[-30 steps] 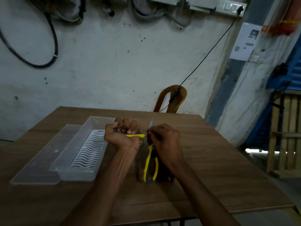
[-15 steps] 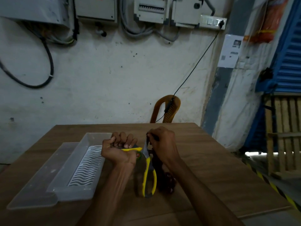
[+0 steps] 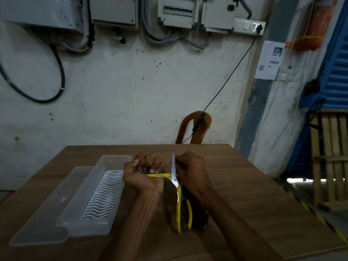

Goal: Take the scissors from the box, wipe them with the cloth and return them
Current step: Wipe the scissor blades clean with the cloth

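Note:
The yellow-handled scissors (image 3: 178, 196) are held spread open above the wooden table (image 3: 235, 194). My left hand (image 3: 145, 175) is closed around one yellow handle. The other handle loop hangs down toward me. One silver blade points straight up, and my right hand (image 3: 190, 173) pinches a dark cloth (image 3: 197, 213) against that blade's right side. The rest of the cloth hangs below my right wrist. The clear plastic box (image 3: 116, 157), with a wavy white liner inside, sits on the table just left of my left hand.
The box's clear lid (image 3: 37, 223) lies flat against the box's left side. A brown plastic chair (image 3: 197, 127) stands behind the table's far edge, with a black cable hanging to it. A wooden crate rack (image 3: 329, 157) is at the right.
The view has tilted upward, showing more wall. My right hand with the cloth slid up over the blade tip, then back down, so the tip shows again. My left hand's grip is unchanged.

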